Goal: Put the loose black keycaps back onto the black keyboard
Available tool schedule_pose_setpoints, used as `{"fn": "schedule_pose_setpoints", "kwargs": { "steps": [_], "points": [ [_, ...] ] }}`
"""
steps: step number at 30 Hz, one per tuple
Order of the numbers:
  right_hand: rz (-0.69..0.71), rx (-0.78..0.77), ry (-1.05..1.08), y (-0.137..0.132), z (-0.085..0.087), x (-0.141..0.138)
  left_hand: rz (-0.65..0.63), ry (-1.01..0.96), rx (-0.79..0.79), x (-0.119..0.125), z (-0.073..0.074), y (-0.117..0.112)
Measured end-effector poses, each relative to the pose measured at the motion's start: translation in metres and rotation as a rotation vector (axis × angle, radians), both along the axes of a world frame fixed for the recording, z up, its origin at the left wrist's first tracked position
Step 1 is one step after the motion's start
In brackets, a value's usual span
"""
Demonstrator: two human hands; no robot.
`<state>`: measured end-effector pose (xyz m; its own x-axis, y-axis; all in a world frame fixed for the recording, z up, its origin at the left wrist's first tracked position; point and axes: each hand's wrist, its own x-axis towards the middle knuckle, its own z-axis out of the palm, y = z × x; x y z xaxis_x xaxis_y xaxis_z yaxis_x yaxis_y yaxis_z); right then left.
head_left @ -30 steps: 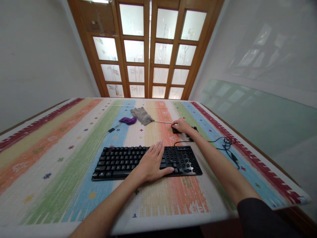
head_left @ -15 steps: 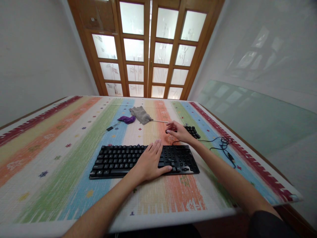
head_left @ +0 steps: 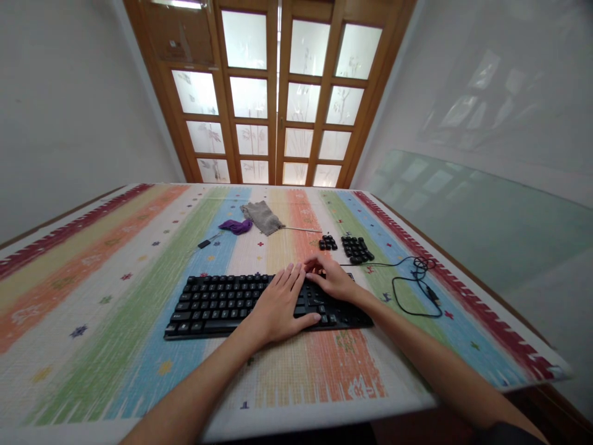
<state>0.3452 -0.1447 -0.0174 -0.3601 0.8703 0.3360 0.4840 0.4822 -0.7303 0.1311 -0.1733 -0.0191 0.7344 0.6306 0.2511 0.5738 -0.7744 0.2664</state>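
A black keyboard (head_left: 217, 303) lies on the striped tablecloth in front of me; bare spots without keycaps show on its right part. My left hand (head_left: 282, 303) rests flat across it, fingers stretched and thumb out to the right. Beside those fingertips, my right hand (head_left: 331, 278) is over the keyboard's upper edge with thumb and fingers pinched together. A small black keycap appears to be between them, mostly hidden. Behind the right hand sit two groups of loose keycaps, a small cluster (head_left: 328, 242) and a larger one (head_left: 357, 249).
Farther back are a grey cloth (head_left: 263, 217), a thin rod (head_left: 301, 229) sticking out beside it, a purple cloth (head_left: 236, 227) and a small black piece with wires (head_left: 204, 244). The keyboard's cable (head_left: 419, 269) lies coiled on the right. Wood-framed glass doors (head_left: 278, 93) stand beyond the table.
My right hand has come down and nearer, from in front of the loose keycaps onto the keyboard's upper edge, uncovering the smaller keycap cluster. The left hand stays flat in place.
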Motion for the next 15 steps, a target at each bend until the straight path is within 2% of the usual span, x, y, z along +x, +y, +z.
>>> {"fn": "schedule_pose_setpoints", "kwargs": {
  "steps": [9, 15],
  "points": [
    [-0.051, 0.128, -0.09, -0.0071, 0.0036, -0.0022, 0.005, 0.01, 0.002, 0.0002, -0.0003, -0.0002],
    [-0.022, 0.166, -0.146, -0.0058, 0.002, -0.0014, 0.01, 0.02, 0.001, 0.0001, -0.0011, -0.0005]
  ]
}}
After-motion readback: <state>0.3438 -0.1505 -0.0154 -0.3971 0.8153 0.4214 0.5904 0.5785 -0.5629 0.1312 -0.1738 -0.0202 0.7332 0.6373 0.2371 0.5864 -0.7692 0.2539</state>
